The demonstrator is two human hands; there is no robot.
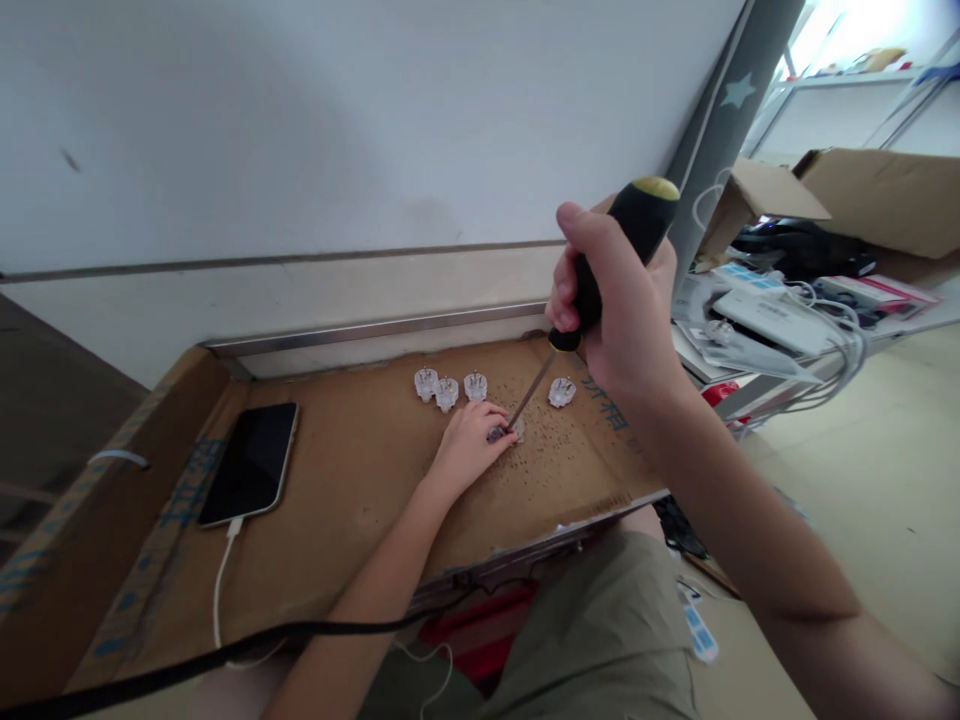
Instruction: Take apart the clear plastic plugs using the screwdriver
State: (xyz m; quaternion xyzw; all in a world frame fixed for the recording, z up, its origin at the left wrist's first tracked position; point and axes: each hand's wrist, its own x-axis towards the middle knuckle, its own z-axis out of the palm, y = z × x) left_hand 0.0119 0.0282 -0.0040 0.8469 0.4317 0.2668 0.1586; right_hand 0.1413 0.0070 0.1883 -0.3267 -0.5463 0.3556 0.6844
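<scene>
My right hand (pixel 622 290) is wrapped round the black handle of a screwdriver (pixel 589 290) with a yellow end cap. The tool slants down to the left, and its tip meets a small clear plug (pixel 517 428) on the cardboard. Low on the board, my left hand (pixel 476 440) pinches this plug, its fingers partly covering it. Behind that hand stand three similar clear plugs (pixel 447 392) with their pins up. Another clear plug (pixel 561 392) sits by itself to the right.
Cardboard (pixel 337 480) with many small holes around the work spot covers the bench. A phone (pixel 251 465) with a white cable lies at left. A dark strap (pixel 300 630) crosses the front. At right, a side table holds an open carton (pixel 885 200) and tangled white cables (pixel 840 330).
</scene>
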